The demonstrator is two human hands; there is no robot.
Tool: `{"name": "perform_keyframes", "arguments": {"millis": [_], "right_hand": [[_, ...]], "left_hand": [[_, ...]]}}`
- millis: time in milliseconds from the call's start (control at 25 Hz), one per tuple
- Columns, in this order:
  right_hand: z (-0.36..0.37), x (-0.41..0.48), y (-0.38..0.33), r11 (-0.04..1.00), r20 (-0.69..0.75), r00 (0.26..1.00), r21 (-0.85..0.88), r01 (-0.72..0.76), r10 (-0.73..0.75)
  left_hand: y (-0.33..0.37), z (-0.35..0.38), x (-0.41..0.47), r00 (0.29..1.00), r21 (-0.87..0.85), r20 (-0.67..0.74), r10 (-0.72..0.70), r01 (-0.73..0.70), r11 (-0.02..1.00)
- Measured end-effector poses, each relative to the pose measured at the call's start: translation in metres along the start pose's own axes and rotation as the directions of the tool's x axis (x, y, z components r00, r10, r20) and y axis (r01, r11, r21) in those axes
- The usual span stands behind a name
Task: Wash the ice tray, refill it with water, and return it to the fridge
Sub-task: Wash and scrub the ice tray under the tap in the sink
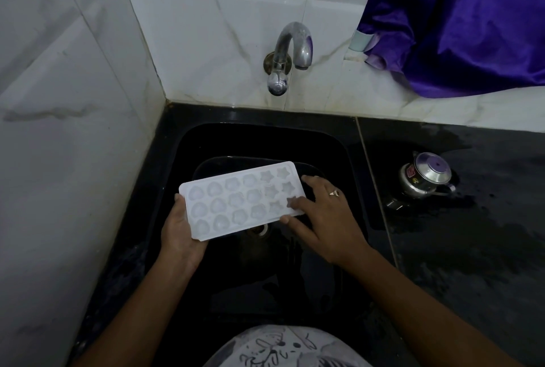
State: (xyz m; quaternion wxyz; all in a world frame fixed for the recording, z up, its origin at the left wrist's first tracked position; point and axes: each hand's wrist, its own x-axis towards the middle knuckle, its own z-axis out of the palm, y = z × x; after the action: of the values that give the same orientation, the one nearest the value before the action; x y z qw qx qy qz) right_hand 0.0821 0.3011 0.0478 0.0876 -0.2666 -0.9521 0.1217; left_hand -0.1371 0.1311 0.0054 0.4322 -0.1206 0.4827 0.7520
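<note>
Ice tray (pixel 239 204), one, eighteen cavities up, over sink (pixel 265 136) at frame centre.
Long axis lower left to upper right; left hand (pixel 178 231) grip clasps one end, right hand (pixel 327 213) grip slack, fingers touching the other.

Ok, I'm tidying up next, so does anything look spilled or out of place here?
Yes: wet patches spread across the black counter right of the sink, around the small steel pot. The ice tray, held over the sink, looks intact.
</note>
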Motion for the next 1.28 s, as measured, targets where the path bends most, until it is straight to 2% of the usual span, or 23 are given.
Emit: {"name": "perform_keyframes", "arguments": {"millis": [80, 200, 320, 440, 560, 720, 840, 960, 1080, 1200, 1280], "right_hand": [[-0.0010, -0.0012, 0.0004, 0.999, -0.005, 1.000, 0.020, -0.031, 0.031], [0.0016, -0.0038, 0.0019, 0.999, 0.001, 0.999, 0.008, 0.040, -0.040], [-0.0026, -0.0024, 0.0003, 0.999, -0.015, 1.000, 0.032, -0.023, 0.024], [-0.0004, -0.0048, 0.0018, 0.997, -0.011, 0.997, 0.018, 0.081, -0.081], [-0.0025, -0.0026, 0.0013, 1.000, -0.016, 1.000, 0.024, -0.019, 0.020], [-0.0001, -0.0021, 0.0015, 0.998, -0.016, 0.998, 0.001, 0.061, -0.061], [-0.0024, 0.0015, -0.0008, 0.998, -0.018, 0.998, 0.016, -0.057, 0.057], [0.0005, 0.0008, -0.0008, 1.000, 0.005, 1.000, -0.008, 0.013, -0.013], [-0.0022, 0.0014, -0.0008, 0.999, -0.006, 0.999, 0.025, -0.045, 0.045], [0.0021, -0.0027, -0.0010, 0.999, 0.022, 0.999, 0.008, 0.048, -0.048], [0.0005, -0.0025, 0.0007, 1.000, 0.026, 1.000, -0.001, 0.007, -0.007]], "left_hand": [[-0.0005, -0.0011, -0.0001, 1.000, -0.006, -0.002, 0.000, 0.000, 1.000], [-0.0009, -0.0009, 0.0007, 1.000, 0.000, 0.005, 0.000, 0.000, 1.000], [-0.0013, 0.0001, 0.0020, 1.000, 0.003, 0.002, -0.001, 0.001, 1.000], [-0.0008, 0.0005, 0.0017, 1.000, 0.016, 0.012, -0.002, 0.002, 1.000], [-0.0020, -0.0002, 0.0009, 1.000, 0.023, 0.008, 0.007, -0.007, 1.000], [-0.0016, 0.0003, 0.0009, 1.000, 0.039, 0.022, 0.007, -0.008, 0.999], [-0.0028, 0.0007, 0.0016, 1.000, 0.044, 0.022, 0.010, -0.011, 0.999], [-0.0013, 0.0010, 0.0017, 1.000, 0.034, 0.013, 0.011, -0.011, 0.999], [-0.0022, -0.0006, 0.0021, 1.000, 0.031, -0.003, 0.016, -0.016, 0.999], [-0.0017, -0.0010, 0.0016, 1.000, 0.012, -0.012, 0.002, -0.002, 1.000], [-0.0008, -0.0008, 0.0008, 1.000, 0.006, -0.017, -0.009, 0.009, 1.000]]}}
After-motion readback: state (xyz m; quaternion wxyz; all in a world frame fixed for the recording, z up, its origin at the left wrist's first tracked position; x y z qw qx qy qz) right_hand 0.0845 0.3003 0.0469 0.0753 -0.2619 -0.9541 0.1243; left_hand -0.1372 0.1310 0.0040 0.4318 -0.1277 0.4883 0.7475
